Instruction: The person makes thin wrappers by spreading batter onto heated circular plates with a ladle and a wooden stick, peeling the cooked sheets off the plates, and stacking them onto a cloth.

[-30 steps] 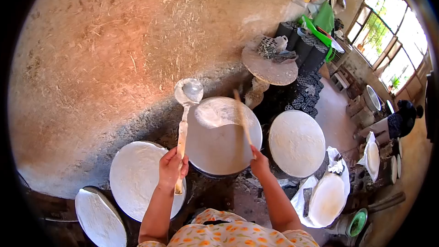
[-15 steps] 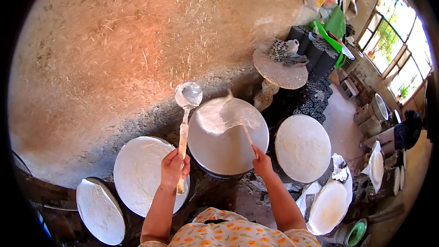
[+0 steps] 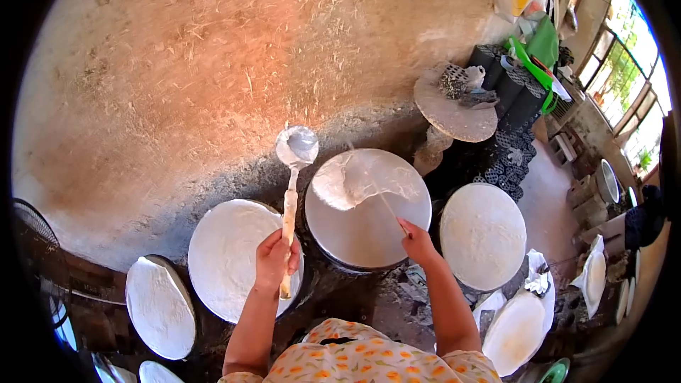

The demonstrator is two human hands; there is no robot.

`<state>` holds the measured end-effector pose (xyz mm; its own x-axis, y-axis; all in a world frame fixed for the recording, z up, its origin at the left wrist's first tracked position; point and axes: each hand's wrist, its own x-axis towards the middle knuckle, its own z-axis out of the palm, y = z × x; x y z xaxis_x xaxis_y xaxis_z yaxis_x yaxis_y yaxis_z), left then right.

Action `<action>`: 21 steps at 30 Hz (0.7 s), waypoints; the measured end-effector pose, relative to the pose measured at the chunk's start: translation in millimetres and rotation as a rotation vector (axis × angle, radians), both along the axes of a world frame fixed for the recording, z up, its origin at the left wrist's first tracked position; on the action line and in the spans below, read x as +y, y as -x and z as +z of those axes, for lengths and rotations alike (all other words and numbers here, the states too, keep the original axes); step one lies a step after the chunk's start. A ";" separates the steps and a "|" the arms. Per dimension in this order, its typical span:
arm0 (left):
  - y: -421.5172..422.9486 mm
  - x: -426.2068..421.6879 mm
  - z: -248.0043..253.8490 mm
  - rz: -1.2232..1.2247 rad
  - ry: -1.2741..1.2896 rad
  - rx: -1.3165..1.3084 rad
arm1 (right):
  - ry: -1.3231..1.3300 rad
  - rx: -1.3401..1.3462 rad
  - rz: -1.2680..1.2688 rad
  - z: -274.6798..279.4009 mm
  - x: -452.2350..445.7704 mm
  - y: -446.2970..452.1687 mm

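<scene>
My left hand [image 3: 277,264] is closed around the wooden handle of a ladle [image 3: 297,147], whose metal bowl points up toward the wall. In my right hand [image 3: 420,242] is a thin stick [image 3: 389,207], slanting away over a large round steamer top [image 3: 365,234]. A thin, whitish, translucent sheet [image 3: 340,186] is draped over the stick's far part, above the back half of that round surface. Whether the sheet's lower edge touches the surface, I cannot tell. A white round lid [image 3: 237,259] lies behind my left hand.
Another white round cover [image 3: 484,237] stands to the right, and one [image 3: 162,308] at far left. Beyond are a dusty round disc [image 3: 454,117] on a stand and black coal briquettes [image 3: 514,99]. A plastered wall [image 3: 213,64] rises behind, and a fan [image 3: 35,230] stands left.
The view has shifted, so the surroundings appear farther right. The sheet has moved slightly relative to the round surface; both hands keep their hold on ladle and stick.
</scene>
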<state>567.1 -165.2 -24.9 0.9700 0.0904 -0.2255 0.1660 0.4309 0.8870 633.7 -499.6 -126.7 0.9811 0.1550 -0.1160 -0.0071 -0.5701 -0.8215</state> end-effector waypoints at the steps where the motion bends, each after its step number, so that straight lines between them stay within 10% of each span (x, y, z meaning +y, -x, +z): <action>1: 1.4 -1.8 0.5 0.007 0.012 0.006 | -0.122 -0.010 0.017 -3.0 3.9 -10.6; 8: 27.8 7.8 4.0 0.036 -0.043 0.018 | -0.040 0.517 0.114 43.8 -47.5 47.7; 14: 34.9 -15.2 6.3 0.051 -0.039 0.015 | -0.131 -0.003 0.091 -6.3 -26.5 -1.8; 21: 62.4 -7.7 6.8 0.115 -0.115 0.024 | 0.011 0.279 0.341 27.1 -81.4 28.2</action>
